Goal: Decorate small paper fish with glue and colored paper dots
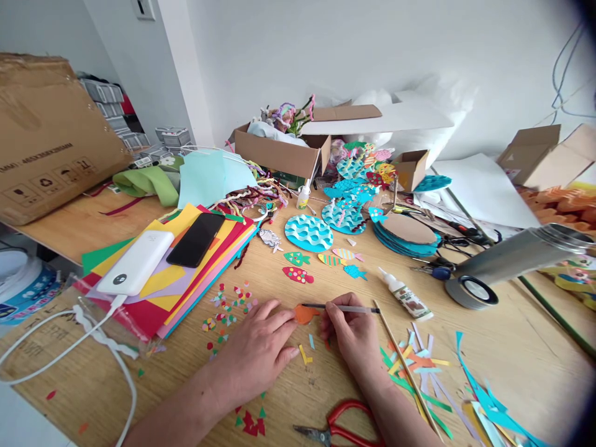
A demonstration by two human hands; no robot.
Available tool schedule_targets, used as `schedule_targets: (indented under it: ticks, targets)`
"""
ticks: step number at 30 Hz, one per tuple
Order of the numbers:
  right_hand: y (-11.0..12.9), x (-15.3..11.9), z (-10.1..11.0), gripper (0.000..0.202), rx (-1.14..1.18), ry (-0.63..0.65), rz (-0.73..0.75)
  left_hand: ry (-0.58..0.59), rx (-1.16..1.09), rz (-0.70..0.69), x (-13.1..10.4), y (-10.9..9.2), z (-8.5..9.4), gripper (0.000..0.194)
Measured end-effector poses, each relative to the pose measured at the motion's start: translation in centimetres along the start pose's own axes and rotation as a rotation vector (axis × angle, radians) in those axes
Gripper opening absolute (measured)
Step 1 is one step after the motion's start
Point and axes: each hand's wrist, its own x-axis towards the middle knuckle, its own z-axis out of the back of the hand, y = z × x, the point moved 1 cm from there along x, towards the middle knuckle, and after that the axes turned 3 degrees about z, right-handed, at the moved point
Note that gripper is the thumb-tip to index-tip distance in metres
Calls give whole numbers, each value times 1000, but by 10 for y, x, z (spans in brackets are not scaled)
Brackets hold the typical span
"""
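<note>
An orange paper fish (305,315) lies on the wooden table between my hands. My left hand (261,341) rests flat with its fingers spread, the fingertips touching the fish's left edge. In my right hand (350,329) a pen (347,308) is pinched, its tip over the upper part of the fish. Small yellow and light blue paper bits lie just below the fish. Decorated paper fish, among them a red one (298,275) and a green one (297,259), lie beyond, near a blue wavy disc (308,233). Red-handled scissors (344,422) lie at the near edge.
Stacked coloured paper (181,298) carries a phone (195,239) and a white power bank (135,262) at the left. To the right are a glue bottle (406,295), a wooden stick (410,372), paper strips and a metal flask (516,254). Cardboard boxes stand behind.
</note>
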Motion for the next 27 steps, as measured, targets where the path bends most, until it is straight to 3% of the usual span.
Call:
schedule_targets:
  ticks: [27]
  targets:
    - [-3, 1, 1, 34, 27, -10, -11, 18, -9, 7, 0, 1, -1, 36]
